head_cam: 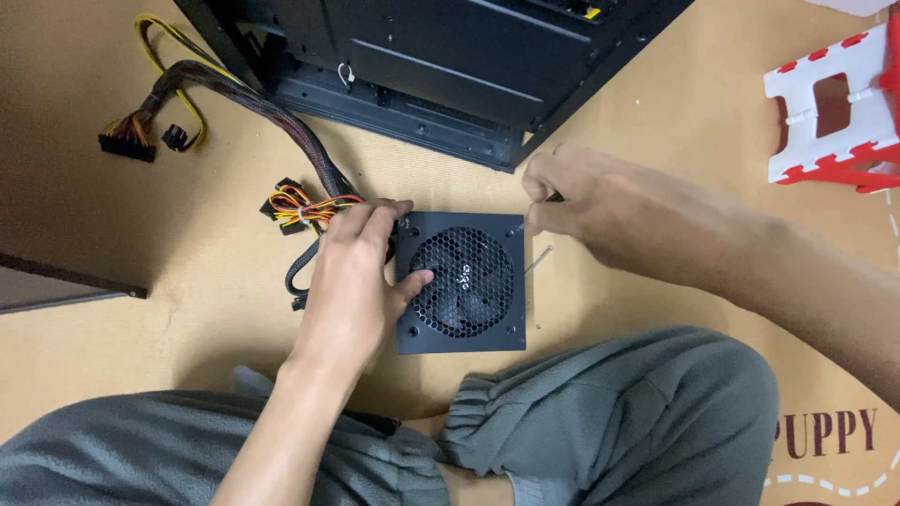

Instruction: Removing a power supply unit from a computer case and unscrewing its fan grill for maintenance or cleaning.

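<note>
A black power supply unit (487, 328) with a round fan grille lies flat on the tan floor mat. My left hand (354, 281) rests on its left side, fingers over the top left corner and thumb on the grille. My right hand (572, 201) grips a small screwdriver (534, 217) whose tip touches the unit's top right corner. A bundle of sleeved and coloured cables (298, 201) runs from the unit's left side toward the upper left.
A black computer case (441, 66) lies at the top. A loose screw or metal pin (538, 260) sits just right of the unit. A red and white stool (839, 103) stands at the top right. My grey-trousered legs (619, 412) cross below.
</note>
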